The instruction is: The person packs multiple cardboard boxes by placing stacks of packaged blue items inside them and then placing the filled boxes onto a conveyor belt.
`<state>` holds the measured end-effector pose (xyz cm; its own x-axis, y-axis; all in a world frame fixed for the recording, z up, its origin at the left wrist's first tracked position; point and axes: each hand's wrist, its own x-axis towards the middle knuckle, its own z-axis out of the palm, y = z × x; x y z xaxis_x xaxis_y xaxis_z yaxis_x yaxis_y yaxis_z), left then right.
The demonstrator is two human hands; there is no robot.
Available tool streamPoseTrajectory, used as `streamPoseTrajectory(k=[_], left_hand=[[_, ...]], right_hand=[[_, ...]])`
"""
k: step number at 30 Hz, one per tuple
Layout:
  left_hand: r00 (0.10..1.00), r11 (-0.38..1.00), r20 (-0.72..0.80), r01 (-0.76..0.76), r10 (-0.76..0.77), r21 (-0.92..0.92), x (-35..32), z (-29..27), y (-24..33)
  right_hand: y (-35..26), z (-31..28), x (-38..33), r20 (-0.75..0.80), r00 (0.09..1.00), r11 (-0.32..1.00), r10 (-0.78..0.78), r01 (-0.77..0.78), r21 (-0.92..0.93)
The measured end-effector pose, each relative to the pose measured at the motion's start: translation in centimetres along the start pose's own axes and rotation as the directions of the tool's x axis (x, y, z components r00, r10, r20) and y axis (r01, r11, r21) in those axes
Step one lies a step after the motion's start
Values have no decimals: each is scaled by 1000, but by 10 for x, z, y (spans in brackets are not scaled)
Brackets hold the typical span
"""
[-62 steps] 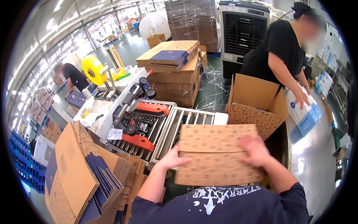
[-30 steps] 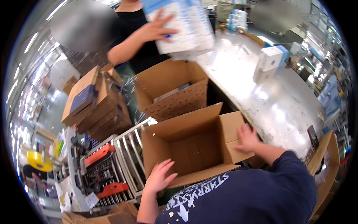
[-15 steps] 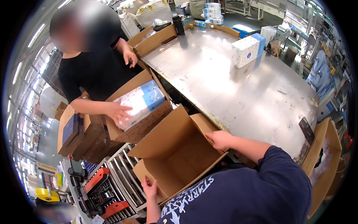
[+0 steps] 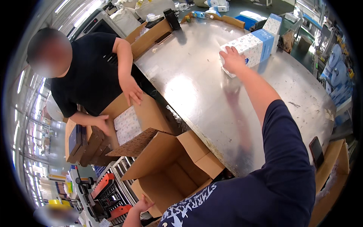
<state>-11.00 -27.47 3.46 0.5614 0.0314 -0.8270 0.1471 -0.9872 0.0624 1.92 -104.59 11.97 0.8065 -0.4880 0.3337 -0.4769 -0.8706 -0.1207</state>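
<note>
Out over the metal tabletop, our right hand is on the left end of a white-and-blue pack, fingers over its top edge; whether that grip is clamped, we cannot tell! The pack lies long side down on the tabletop, its blue end pointing away from us, to the right.

Down low, our left hand is at the near-left flap of an open carton, thumb and finger apart at the cardboard; whether that grip pinches the flap, we can't make out. The carton sits just beside the tabletop's edge, by the roller conveyor with its orange-red guards.

Next to it we have a second carton, white patterned packs inside, and a co-worker in black with a hand at either side of it.

Farther out, a black bottle stands at the tabletop's far corner, another pack is up just behind ours, and over on our right a phone lies at the tabletop's edge beside a carton holding clear plastic.
</note>
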Motion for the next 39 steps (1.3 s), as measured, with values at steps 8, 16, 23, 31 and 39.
streamPoseTrajectory(k=[8,16,23,31,39], left_hand=[[581,429,429,-809,692,402,35,-28,238],[391,137,748,-915,536,381,17,24,378],[446,338,649,-894,617,293,27,17,359],[459,379,666,-884,588,275,26,19,357],[404,233,570,-907,716,351,30,19,355]], right_hand=[[-40,5,-115,-106,992,934,-61,94,345],[14,-123,-112,216,974,890,72,-161,427],[114,-28,25,-115,979,977,166,-179,-114],[92,12,17,-124,992,990,29,-11,143],[44,-31,-111,-85,950,859,-300,308,409]])
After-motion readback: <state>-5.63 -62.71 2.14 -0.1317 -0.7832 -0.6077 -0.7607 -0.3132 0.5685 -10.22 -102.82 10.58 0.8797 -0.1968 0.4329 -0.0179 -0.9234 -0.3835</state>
